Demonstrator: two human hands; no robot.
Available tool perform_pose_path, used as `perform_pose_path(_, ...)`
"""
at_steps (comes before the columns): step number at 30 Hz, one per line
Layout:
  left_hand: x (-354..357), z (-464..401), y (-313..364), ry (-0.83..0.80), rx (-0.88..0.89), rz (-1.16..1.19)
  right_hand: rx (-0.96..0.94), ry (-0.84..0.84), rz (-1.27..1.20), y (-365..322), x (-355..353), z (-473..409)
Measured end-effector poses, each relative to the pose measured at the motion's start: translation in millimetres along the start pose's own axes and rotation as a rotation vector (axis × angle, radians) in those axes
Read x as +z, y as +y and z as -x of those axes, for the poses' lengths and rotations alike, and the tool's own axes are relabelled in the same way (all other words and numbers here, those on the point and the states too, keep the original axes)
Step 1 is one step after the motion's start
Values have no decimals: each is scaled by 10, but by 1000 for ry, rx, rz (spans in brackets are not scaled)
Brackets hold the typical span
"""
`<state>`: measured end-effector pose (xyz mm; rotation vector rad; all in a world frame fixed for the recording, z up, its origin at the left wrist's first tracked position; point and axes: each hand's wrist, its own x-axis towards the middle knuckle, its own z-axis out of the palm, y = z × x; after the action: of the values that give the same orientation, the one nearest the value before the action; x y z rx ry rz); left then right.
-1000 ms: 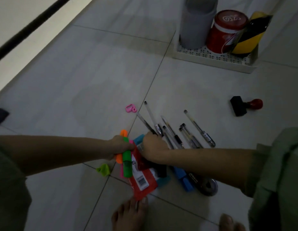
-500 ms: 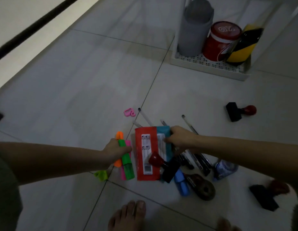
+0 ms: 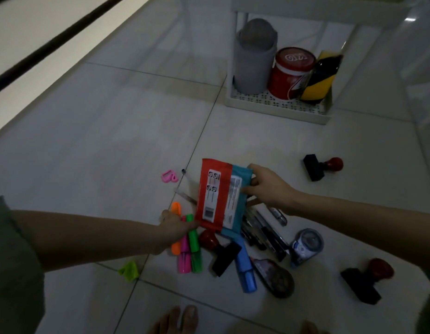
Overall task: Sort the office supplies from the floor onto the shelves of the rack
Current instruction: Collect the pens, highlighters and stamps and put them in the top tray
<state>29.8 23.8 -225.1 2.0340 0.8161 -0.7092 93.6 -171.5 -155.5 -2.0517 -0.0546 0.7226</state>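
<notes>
My right hand grips a red packet and a teal packet together, lifted above the pile on the floor. My left hand is closed around orange, pink and green highlighters. Under the packets lie several pens, a blue highlighter, a black stamp with a red knob, and two correction tape dispensers. The white rack stands at the back, its bottom shelf holding a grey roll, a red tin and a yellow-black tape roll.
Two more black stamps with red knobs lie right of the pile, one far, one near. A pink clip and a green clip lie to the left. A wall base runs along the upper left. My bare toes show at the bottom.
My right hand has lifted the red and teal packets off the pile and carried them up toward the rack. My left hand keeps its hold on the highlighters.
</notes>
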Motion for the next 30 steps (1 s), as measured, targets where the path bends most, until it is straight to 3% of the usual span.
perform_pose_path(5, 8, 95, 97, -62, -124, -80, -120, 115, 36, -125, -357, 43)
perform_pose_path(7, 19, 138, 169, 176, 27, -75, -193, 188, 89, -195, -495, 69)
perform_pose_path(9, -33, 174, 303, 294, 203, 51, -289, 254, 136, -245, -615, 89)
perform_pose_path(10, -74, 221, 427, 161, 156, 108, -341, 286, 161, -263, -661, 101)
perform_pose_path(13, -235, 379, 940, -362, -7, 642, -516, 396, 292, -279, -728, 154)
perform_pose_path(14, -322, 456, 1135, -468, -3, 752, -595, 442, 351, -294, -727, 179)
perform_pose_path(17, -528, 646, 1607, -600, 192, 943, -807, 484, 506, -358, -759, 255)
perform_pose_path(21, -693, 863, 2169, -474, 536, 897, -1009, 602, 767, -548, -980, 310)
perform_pose_path(23, -741, 1005, 2485, -387, 726, 857, -1006, 795, 933, -722, -1103, 275)
perform_pose_path(27, -806, 1519, 3125, -178, 1039, 815, -972, 1348, 1096, -1228, -1380, 194)
perform_pose_path(30, -914, 1931, 3482, -257, 1202, 765, -889, 1503, 1161, -1736, -1763, 459)
